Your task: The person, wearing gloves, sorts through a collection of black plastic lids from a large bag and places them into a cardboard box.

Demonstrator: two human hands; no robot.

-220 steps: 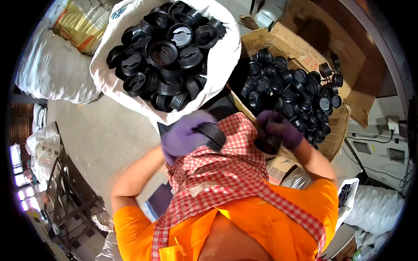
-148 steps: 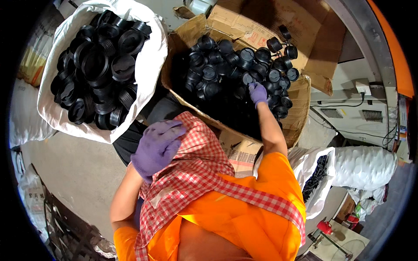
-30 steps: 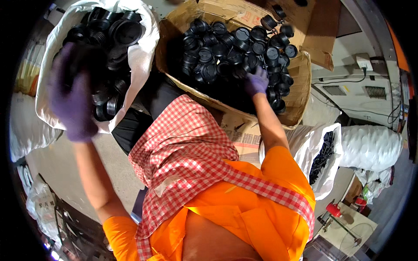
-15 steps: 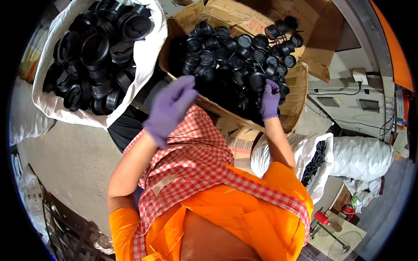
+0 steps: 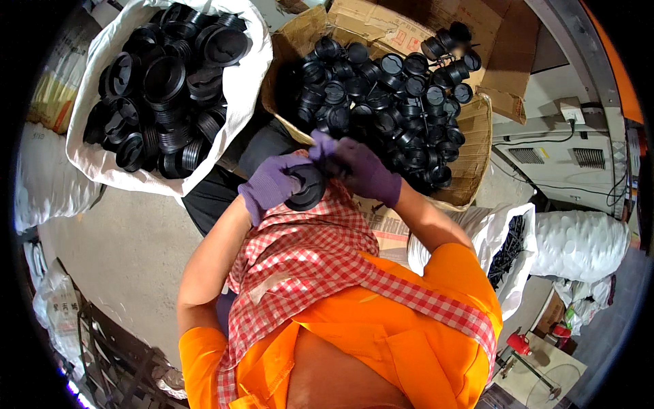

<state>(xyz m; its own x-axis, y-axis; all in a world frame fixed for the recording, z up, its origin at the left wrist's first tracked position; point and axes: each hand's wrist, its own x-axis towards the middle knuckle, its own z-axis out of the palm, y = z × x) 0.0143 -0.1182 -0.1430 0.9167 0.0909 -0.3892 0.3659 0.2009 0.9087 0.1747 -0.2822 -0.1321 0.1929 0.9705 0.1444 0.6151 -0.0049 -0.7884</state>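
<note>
Left of and beyond the left fingers (image 5: pixel 294 162), an open white sack (image 5: pixel 253 82) bears heaped black ridged caps (image 5: pixel 165 82); its base is hidden. Beyond and right of the right fingers (image 5: pixel 324 144), a cardboard box (image 5: pixel 471 146) carries piled black round parts (image 5: pixel 392 65). Grey floor (image 5: pixel 150 252) spreads left of the left fingers. Well right of the right fingers, a smaller sack (image 5: pixel 512 298) holds thin black pieces (image 5: pixel 507 252).

Sack (image 5: pixel 242 102) with caps (image 5: pixel 165 80) inside, left of the carton (image 5: pixel 473 151)

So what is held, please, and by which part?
The purple-gloved left hand grips a round black plastic cap by its left side; right hand unclear.
</note>
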